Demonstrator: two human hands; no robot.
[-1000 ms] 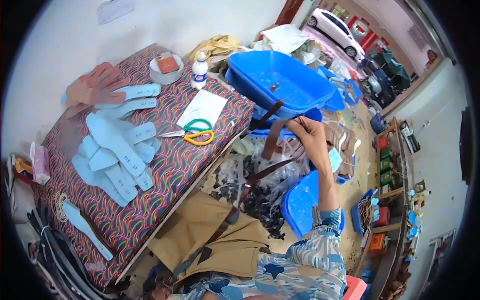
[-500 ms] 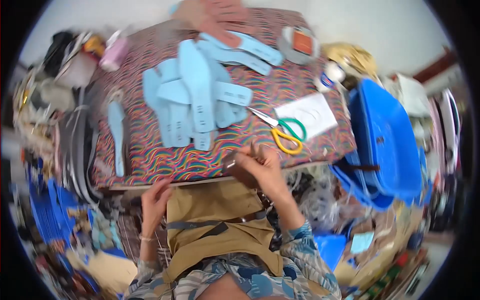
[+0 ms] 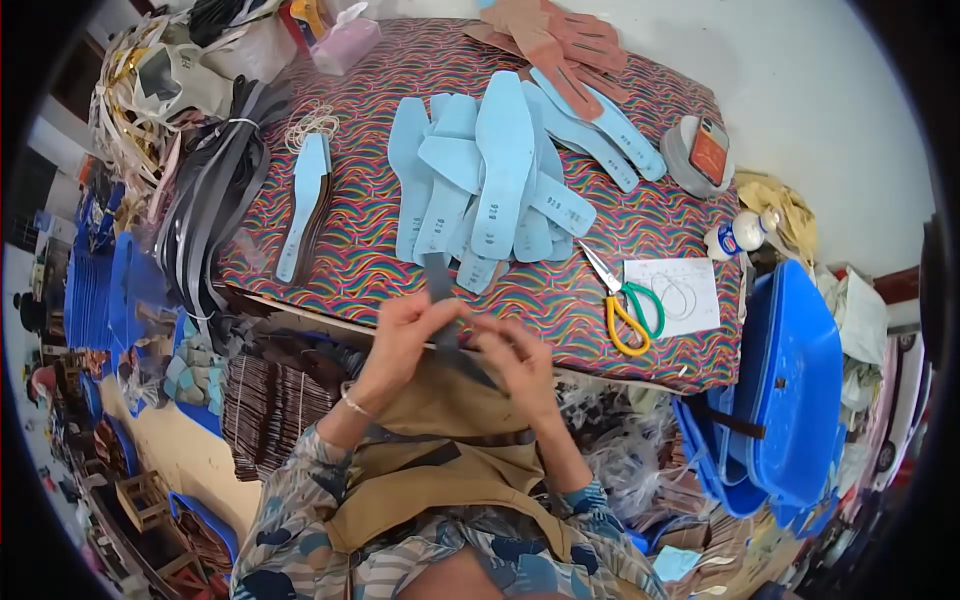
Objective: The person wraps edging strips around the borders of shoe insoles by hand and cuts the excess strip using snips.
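In front of the table's near edge, my left hand [image 3: 405, 335] is closed in a pinch on a flat dark grey strip [image 3: 440, 280]. The strip's upper end stands up over the table, and its lower part hangs down toward my lap. Close beside it, my right hand [image 3: 515, 365] has bent fingers, with the fingertips at the strip by my left fingertips; its grip is partly hidden. Beyond my hands lies a loose pile of light blue sole-shaped pieces [image 3: 505, 140] with printed numbers. Scissors [image 3: 627, 300] with green and yellow handles rest to the right of the pile.
A patterned cloth covers the table [image 3: 350, 230]. At left are a stack of narrow pieces [image 3: 305, 210] and a bundle of dark strips [image 3: 215, 190]. White paper [image 3: 690, 300], a white bottle [image 3: 722, 240], gloves [image 3: 560, 45] and blue tubs [image 3: 795, 390] are toward the right and back.
My left hand, open and apart before, has come up to the dark strip beside my right hand. The shiny brown piece at my right hand no longer shows. The view has turned left.
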